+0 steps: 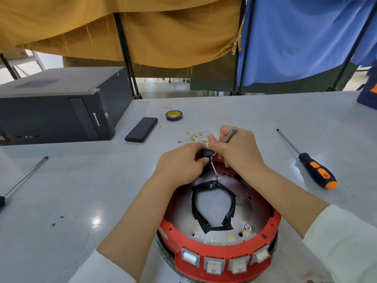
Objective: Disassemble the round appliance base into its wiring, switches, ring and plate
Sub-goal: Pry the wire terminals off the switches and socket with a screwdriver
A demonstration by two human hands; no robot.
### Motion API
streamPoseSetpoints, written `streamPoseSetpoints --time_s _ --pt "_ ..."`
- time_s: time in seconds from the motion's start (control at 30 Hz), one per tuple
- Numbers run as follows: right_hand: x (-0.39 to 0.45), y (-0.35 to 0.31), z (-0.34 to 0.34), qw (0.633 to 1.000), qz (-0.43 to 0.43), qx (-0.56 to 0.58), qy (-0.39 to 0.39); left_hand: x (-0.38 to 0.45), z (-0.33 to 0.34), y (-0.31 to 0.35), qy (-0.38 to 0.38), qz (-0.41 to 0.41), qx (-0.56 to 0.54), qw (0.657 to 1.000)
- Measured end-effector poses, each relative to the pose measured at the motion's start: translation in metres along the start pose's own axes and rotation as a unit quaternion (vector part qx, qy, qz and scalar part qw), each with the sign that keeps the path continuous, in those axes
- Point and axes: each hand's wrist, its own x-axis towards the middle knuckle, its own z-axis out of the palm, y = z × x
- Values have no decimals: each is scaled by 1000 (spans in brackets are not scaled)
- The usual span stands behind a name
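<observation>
Pinching the black switch (204,153) at the red ring's (224,254) far rim, her left hand (181,166) steadies it while the right hand's (236,149) grip holds a metal tool (230,134), seemingly prying a wire (214,169) free.

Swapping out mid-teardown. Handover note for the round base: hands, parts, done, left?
Left hand pinches a small black part at the far rim of the red ring.
Right hand holds a metal tool, working at that same part.
Done: loose wires lie on the table behind the base.
Left: one wire joins the part to the taped loop on the plate; four switches sit in the ring; ring and plate are together.
</observation>
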Motion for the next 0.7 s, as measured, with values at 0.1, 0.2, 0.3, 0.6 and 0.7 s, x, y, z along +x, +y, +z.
streamPoseSetpoints --time_s 0.1,0.2,0.3,0.6,0.7 --pt "0 -1 0 1000 0 -6 -2 0 0 -1 -3 -1 -3 1000" --pt "0 0 0 1000 1 -11 -3 0 0 0 0 -1 2 1000" --pt "-1 1 1 1000 0 -12 -14 1 0 0 -2 0 7 1000" --pt "13 2 4 998 41 7 -46 3 1 2 -9 -5 24 1000" --pt "20 5 4 995 65 15 -78 3 1 2 -10 -4 27 1000"
